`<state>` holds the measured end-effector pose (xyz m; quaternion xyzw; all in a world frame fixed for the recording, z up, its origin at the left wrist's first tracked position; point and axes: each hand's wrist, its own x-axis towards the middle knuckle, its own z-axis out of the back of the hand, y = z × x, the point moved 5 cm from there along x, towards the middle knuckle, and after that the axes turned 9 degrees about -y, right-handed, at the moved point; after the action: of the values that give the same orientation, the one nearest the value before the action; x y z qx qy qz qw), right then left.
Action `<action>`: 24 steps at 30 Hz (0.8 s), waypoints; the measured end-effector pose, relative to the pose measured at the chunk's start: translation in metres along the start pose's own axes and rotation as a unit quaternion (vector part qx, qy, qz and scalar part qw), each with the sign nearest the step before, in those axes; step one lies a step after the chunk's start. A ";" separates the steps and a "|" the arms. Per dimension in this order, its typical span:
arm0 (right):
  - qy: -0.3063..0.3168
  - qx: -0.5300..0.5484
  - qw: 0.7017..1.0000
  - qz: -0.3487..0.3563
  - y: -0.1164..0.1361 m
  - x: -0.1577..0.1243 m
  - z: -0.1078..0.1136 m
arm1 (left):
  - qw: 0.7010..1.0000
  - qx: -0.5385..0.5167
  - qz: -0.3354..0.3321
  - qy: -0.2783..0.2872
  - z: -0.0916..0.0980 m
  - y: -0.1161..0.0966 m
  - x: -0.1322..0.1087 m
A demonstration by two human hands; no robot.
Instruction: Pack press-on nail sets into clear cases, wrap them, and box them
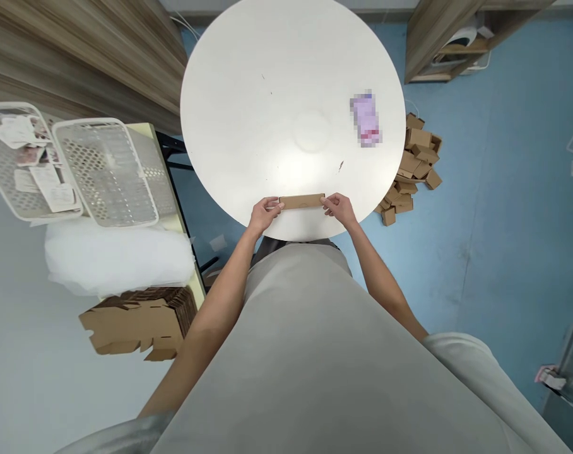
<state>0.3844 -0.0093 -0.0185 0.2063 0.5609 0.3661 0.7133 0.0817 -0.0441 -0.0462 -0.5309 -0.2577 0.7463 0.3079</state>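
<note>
A narrow brown cardboard box (302,201) is held between my two hands near the close edge of the round white table (248,120). My left hand (265,213) grips its left end, fingers behind and thumb in front. At the right end, my right hand (338,208) pinches the box in the same way. Its long side faces me; whether its underside touches the tabletop I cannot tell. Farther back on the right of the table lies a blurred purple item (366,120).
Many small cardboard boxes (416,154) are heaped beside the table on the right. On the left, a side table carries a white basket with papers (12,189), another white basket (109,214), white wrapping material (120,258) and stacked flat cardboard (135,325). Wooden shelving (426,38) stands behind right.
</note>
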 end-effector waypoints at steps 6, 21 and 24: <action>0.022 -0.069 0.997 0.034 -0.008 0.009 0.001 | 0.999 0.016 -0.001 -0.045 -0.002 0.005 -0.004; 0.116 0.015 0.990 0.081 -0.014 -0.033 0.022 | 0.987 -0.065 -0.078 -0.121 -0.036 -0.025 -0.087; 0.103 0.037 0.991 0.076 -0.027 -0.056 0.037 | 0.982 -0.118 -0.059 -0.135 -0.048 -0.022 -0.116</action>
<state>0.4214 -0.0645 0.0098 0.2354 0.6273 0.4179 0.6136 0.1601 -0.1110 0.0285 -0.4418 -0.4143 0.7559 0.2486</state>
